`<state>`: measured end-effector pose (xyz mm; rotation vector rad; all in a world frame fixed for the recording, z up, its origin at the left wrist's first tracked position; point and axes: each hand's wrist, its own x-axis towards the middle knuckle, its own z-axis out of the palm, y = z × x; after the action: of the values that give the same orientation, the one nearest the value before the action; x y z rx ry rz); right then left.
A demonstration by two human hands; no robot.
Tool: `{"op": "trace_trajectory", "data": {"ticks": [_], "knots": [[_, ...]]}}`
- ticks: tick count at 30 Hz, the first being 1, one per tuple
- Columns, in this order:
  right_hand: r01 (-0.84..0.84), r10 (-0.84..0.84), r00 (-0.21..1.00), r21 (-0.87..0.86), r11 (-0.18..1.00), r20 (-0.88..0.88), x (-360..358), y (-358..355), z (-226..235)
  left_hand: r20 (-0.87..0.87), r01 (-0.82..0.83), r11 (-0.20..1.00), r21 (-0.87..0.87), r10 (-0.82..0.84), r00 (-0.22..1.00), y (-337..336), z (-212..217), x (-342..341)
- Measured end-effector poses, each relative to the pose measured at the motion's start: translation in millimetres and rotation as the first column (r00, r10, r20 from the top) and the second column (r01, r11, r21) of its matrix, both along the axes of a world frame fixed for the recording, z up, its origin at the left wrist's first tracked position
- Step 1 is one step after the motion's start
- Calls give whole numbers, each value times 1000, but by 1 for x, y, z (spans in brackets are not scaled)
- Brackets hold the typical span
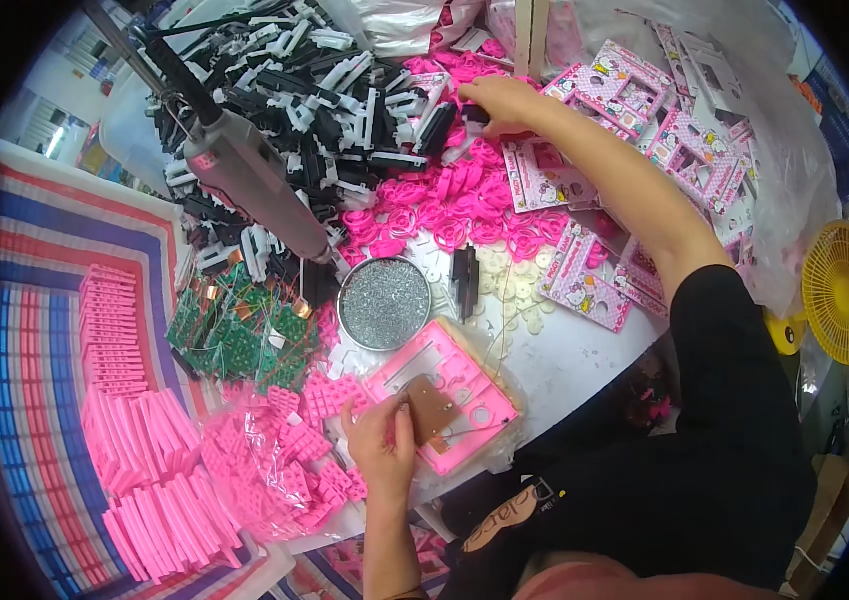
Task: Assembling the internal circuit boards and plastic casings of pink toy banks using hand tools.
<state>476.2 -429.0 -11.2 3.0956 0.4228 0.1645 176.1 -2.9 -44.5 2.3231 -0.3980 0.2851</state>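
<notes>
Nearest, the black shirt (pixel 635 470) bears a tan print with stylised lettering. Left hand (pixel 382 447) at the tabletop's (pixel 585 360) near edge — thumb and fingertips at the left side of a brown board (pixel 432 408); whether they pinch it, cannot tell. Board lies over a pink casing (pixel 482 382), itself on clear plastic. Left of it, pink button pads (pixel 290 455) spill around a clear bag. Just beyond the casing: a round dish (pixel 383 348) of small silvery pieces; pale discs (pixel 523 292) to its right.

Farther, pink-and-white printed cards (pixel 588 275) — cartoon figures, pink lettering, cut-out windows. Right hand (pixel 505 105) reaches out past pink loops (pixel 445 205), fingers curled at a black part (pixel 475 113); grip cannot be told. Beside it, left, heaped black-and-white parts (pixel 335 95).
</notes>
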Motion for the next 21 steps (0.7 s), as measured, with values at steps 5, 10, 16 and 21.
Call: {"op": "trace_trajectory", "data": {"ticks": [5,10,16,21], "knots": [[-126,-91,954,657,743,286,-76,10,40,25,27,998,49,-28,999,9,-11,-3],[179,312,923,968,174,-226,-231,151,22,-39,-50,992,-118,46,998,17,-10,7],[11,392,852,760,649,-347,-250,208,-8,21,-58,973,-224,64,998,13,-19,8],[-400,513,853,506,764,-99,-259,190,13,19,77,994,-81,-75,997,24,-12,9]]}}
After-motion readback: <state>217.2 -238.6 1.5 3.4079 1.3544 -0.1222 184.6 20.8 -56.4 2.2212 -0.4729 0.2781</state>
